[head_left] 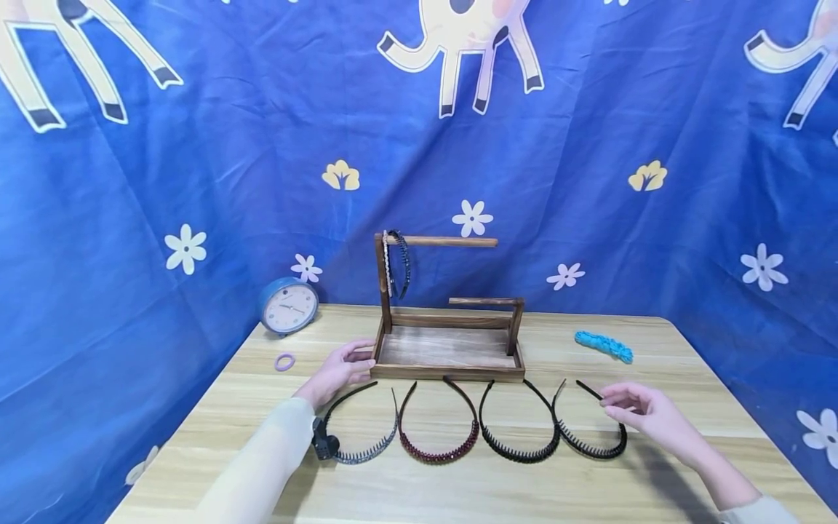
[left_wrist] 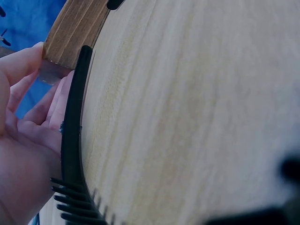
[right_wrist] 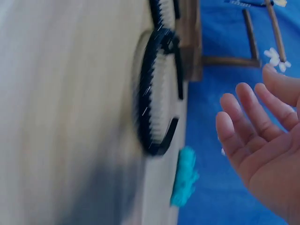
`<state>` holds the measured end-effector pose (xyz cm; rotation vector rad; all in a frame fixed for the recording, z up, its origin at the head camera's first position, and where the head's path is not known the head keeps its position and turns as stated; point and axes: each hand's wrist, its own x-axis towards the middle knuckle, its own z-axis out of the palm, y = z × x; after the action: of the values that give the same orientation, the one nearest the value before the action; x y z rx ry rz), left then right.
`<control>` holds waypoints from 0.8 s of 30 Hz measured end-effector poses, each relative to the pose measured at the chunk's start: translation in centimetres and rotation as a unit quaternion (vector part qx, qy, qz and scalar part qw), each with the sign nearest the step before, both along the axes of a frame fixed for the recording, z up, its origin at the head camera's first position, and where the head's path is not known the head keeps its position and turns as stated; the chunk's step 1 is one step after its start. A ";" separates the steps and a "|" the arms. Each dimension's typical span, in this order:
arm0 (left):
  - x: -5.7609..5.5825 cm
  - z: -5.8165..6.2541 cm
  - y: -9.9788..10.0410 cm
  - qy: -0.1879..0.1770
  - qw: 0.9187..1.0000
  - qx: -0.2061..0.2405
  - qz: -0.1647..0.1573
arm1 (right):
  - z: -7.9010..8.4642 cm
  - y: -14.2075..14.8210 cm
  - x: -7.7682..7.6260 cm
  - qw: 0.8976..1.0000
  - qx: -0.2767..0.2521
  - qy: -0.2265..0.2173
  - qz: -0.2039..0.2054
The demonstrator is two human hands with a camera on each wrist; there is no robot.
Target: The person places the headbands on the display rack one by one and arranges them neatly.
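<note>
My left hand [head_left: 337,375] holds the left front corner of a wooden display stand [head_left: 452,373], its thumb and fingers around the edge [left_wrist: 77,35]. A glittery grey-blue toothed headband [head_left: 366,455] lies by that wrist; its dark arm [left_wrist: 72,117] crosses before the fingers. Rightward in the row lie a dark red beaded headband [head_left: 437,457] and two black headbands [head_left: 524,457] [head_left: 599,453]. My right hand [head_left: 644,415] hovers by the rightmost one, fingers loosely bent, holding nothing; the right wrist view shows the palm [right_wrist: 276,164] apart from the bands.
Two headbands, one pale [head_left: 387,269] and one dark blue [head_left: 402,266], hang on the stand's upper bar [head_left: 452,241]. A lower bar [head_left: 484,300] is at its right. A blue alarm clock [head_left: 289,306], a purple ring [head_left: 284,362] and a turquoise fuzzy band [head_left: 604,346] surround it.
</note>
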<state>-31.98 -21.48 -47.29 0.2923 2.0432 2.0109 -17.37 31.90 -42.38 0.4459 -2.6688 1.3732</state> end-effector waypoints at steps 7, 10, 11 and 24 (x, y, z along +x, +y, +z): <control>-0.3 -0.3 -0.1 -0.002 1.000 0.002 0.002 | -1.6 2.7 0.2 0.998 0.038 0.018 0.035; -0.4 -0.4 0.0 -0.002 1.000 0.003 0.003 | -2.0 3.4 0.0 0.997 0.056 0.029 0.042; -0.4 -0.4 -0.1 0.002 1.000 0.001 0.001 | -2.1 3.6 0.0 0.997 0.062 0.034 0.044; -0.1 -0.1 0.2 -0.004 1.000 0.011 0.002 | -4.8 4.1 -0.3 0.982 0.073 0.124 0.118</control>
<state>-32.12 -21.25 -47.38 0.2831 2.0196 2.0352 -17.72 36.02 -47.20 0.9113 -2.5810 1.0886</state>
